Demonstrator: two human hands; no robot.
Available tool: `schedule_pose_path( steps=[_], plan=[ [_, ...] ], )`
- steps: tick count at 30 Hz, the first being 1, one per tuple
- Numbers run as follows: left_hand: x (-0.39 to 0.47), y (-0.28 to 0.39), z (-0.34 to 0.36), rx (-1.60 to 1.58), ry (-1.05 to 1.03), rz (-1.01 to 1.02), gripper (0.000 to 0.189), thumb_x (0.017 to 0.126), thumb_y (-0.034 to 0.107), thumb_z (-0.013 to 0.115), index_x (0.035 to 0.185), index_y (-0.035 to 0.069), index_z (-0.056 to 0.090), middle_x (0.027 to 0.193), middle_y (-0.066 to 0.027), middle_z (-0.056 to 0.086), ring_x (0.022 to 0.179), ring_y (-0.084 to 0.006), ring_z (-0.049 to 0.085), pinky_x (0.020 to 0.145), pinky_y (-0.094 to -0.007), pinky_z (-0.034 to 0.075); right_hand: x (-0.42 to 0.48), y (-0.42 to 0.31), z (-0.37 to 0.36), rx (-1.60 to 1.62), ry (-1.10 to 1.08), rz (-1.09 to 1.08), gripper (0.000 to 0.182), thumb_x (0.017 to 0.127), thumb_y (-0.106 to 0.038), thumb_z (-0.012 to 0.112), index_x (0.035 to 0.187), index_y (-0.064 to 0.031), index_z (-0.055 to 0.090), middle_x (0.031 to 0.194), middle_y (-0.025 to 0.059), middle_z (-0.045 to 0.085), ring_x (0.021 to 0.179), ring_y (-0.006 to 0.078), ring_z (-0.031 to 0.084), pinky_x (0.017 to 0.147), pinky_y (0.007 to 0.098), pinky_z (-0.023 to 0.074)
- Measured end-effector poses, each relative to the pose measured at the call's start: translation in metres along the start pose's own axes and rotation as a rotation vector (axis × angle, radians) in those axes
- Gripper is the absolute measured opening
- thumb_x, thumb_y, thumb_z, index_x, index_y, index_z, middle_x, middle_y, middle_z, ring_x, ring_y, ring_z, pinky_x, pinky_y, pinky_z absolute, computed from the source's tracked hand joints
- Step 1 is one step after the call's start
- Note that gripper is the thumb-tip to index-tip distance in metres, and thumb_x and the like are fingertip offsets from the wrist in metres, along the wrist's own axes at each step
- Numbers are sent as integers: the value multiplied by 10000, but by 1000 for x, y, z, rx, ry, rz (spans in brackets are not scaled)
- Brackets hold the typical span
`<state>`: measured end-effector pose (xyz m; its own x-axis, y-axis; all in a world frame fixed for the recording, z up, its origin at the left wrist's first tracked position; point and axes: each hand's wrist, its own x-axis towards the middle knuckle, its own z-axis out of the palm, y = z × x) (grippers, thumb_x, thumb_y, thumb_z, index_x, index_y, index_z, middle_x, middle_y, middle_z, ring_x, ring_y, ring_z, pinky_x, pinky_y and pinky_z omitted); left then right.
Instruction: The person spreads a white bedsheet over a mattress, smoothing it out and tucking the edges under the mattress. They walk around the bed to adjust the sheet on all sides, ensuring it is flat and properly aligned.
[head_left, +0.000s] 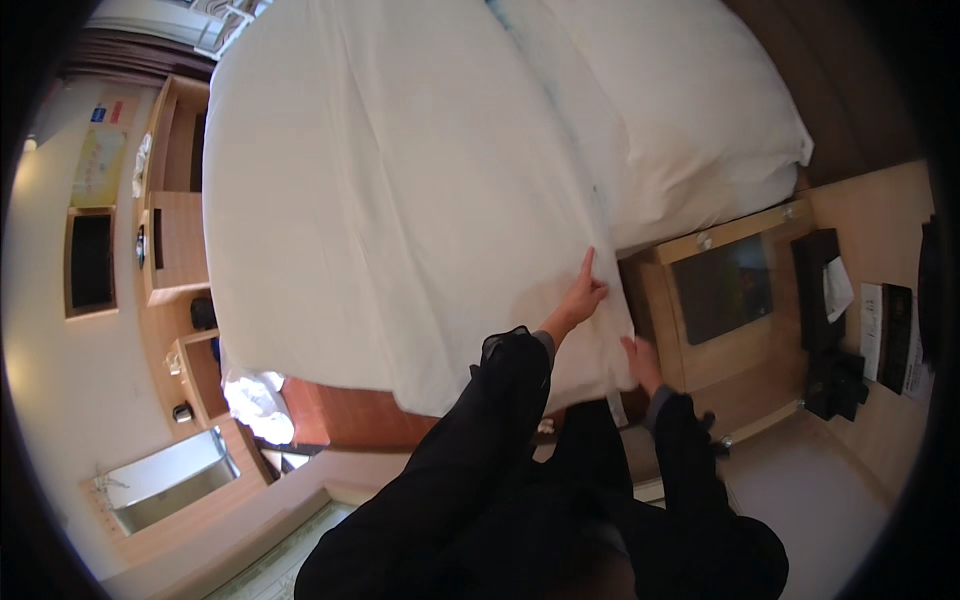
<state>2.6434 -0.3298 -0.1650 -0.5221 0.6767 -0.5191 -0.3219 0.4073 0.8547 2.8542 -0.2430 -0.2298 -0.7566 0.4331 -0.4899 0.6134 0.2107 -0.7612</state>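
Note:
A white duvet (435, 187) covers most of the bed before me, with long soft creases running down it. My left hand (583, 298) rests on the duvet near its folded edge, index finger stretched out and the other fingers partly curled, holding nothing visible. Close to the duvet's side edge is my right hand (642, 361), slightly blurred; whether its fingers pinch the cloth cannot be made out. Beyond the fold, a white pillow (697, 112) lies at the head of the bed, with a strip of bluish-marked white sheet (555, 82) between.
A wooden nightstand (667, 300) with a dark panel stands right beside the bed. On it are a black tissue box (816, 289) and printed cards (885, 334). Wooden shelving (180, 247), a metal bin-like container (176, 480) and a white bundle (259, 405) are at left.

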Motion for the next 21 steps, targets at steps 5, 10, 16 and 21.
schedule_pose_path(
  steps=[5,10,16,21],
  plan=[
    [-58,-26,-59,256,519,-7,497,822,113,553,1269,83,339,1029,-83,517,949,-197,503,784,-302,427,69,13,-2,79,54,47,575,727,-178,672,1201,-26,385,1147,167,476,1061,268,459,854,369,380],
    [-168,-110,-272,439,1475,-38,622,755,300,652,1135,-97,361,1042,-177,440,982,-281,424,866,-373,345,133,-104,16,95,18,-168,679,639,-212,739,1185,28,413,1155,183,487,1086,271,439,910,347,339],
    [-186,-143,-317,-107,1202,-214,602,725,295,681,1119,-74,414,982,-138,555,833,-181,526,686,-294,437,104,-132,26,350,-34,-5,367,813,-283,565,907,71,588,816,95,619,772,154,551,714,293,419],
    [-187,-108,-279,28,999,-185,374,716,234,655,952,-43,569,804,-123,620,718,-178,563,635,-312,447,125,-85,-14,-282,147,-16,452,816,-345,557,678,83,600,622,70,611,593,184,565,603,343,445]
  ],
)
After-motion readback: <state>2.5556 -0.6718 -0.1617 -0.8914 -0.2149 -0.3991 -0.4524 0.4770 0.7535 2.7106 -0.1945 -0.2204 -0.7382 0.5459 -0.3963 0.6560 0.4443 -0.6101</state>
